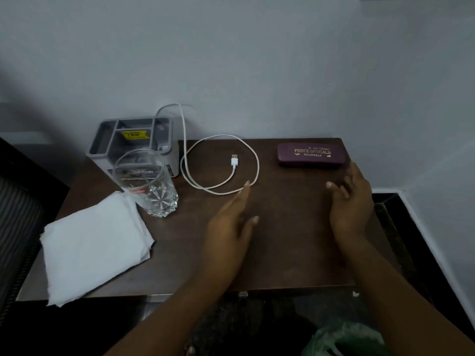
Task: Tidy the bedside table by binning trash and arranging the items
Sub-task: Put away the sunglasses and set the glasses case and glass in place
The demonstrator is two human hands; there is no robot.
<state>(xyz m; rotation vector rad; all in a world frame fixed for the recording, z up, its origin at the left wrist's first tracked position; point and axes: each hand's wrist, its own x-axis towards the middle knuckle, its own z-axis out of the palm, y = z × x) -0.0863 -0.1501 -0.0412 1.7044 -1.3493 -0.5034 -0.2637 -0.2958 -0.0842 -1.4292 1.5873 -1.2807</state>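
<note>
On the dark brown bedside table (282,253) a white USB cable (253,155) lies in a loop, one end running into a grey organiser box (133,142) at the back left. A clear glass (151,186) stands in front of that box. White folded tissue (95,242) lies at the front left, overhanging the edge. A maroon spectacle case (311,154) sits at the back right. My left hand (231,222) hovers open over the table's middle, its fingertips close to the cable loop. My right hand (352,201) is open just in front of the case, holding nothing.
A pale wall runs behind the table. A green plastic bag (344,340) lies on the dark floor below the front edge. Dark furniture (23,201) stands at the left. A small white scrap (356,294) lies by the table's front right corner.
</note>
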